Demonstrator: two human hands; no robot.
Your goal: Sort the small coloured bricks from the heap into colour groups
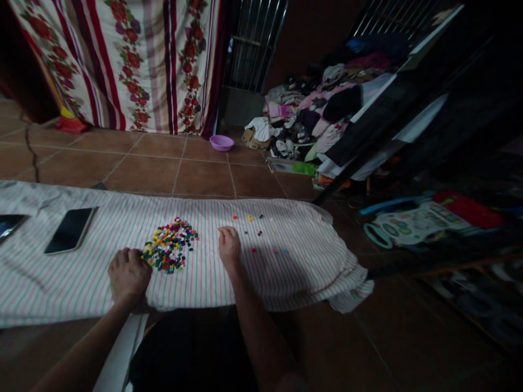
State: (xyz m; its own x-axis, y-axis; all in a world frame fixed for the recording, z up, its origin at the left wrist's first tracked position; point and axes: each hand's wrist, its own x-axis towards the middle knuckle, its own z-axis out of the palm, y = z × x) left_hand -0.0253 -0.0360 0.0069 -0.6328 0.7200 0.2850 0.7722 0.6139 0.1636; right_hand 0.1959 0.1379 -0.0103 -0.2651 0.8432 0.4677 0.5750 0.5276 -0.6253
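A loose pile of tiny coloured pieces lies on the striped cloth. My left hand rests palm down at the pile's left edge, fingers curled under and their tips hidden. To the right of the pile, my right hand is just over the cloth with thumb and fingers pinched together; whether a piece is between them is too small to tell. Beyond it several pieces lie spread apart, among them an orange piece, yellow pieces, a red piece and a blue piece.
Left of the pile lies a phone, with another dark device at the cloth's left edge. On the tiled floor stand a purple basin and a heap of clothes. A child's toy panel is at right.
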